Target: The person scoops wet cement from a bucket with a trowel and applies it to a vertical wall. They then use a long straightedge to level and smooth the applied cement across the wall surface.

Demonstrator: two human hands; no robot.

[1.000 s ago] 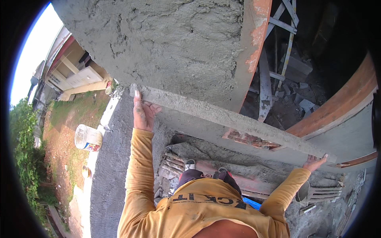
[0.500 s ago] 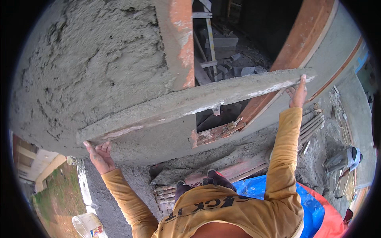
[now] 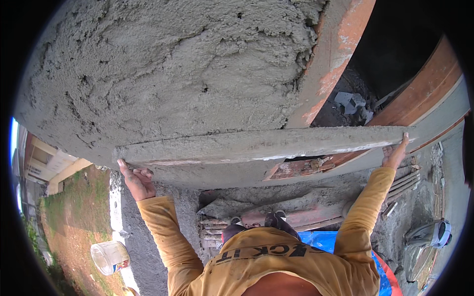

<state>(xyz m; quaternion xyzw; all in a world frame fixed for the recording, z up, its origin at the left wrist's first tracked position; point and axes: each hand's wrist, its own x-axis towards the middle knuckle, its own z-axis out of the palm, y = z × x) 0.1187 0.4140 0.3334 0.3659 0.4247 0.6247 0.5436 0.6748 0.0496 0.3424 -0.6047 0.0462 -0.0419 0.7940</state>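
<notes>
A long cement-coated straightedge board [image 3: 237,148] lies nearly level across the lower part of a wall of rough wet plaster [image 3: 173,84]. My left hand [image 3: 137,183] grips its left end, thumb up along the near edge and fingers curled beneath. At the other end, my right hand [image 3: 394,154] holds it the same way, fingertips at the edge. Grey mortar covers the board's top face. Its right part spans the opening beside an orange-painted frame post [image 3: 340,54]. Where the far edge meets the plaster, a thin line of contact shows.
Rubble [image 3: 353,102] lies inside the dark opening. A white bucket [image 3: 109,257] stands at lower left by a ledge. Stacked sticks [image 3: 402,183], a blue tarp [image 3: 318,240] and a mortar-covered sheet [image 3: 266,197] lie below the wall. Another person [image 3: 430,234] is at far right.
The view has swung left, so the post and opening sit farther right. Both hands keep hold of the straightedge board, which now looks more level and lower in view.
</notes>
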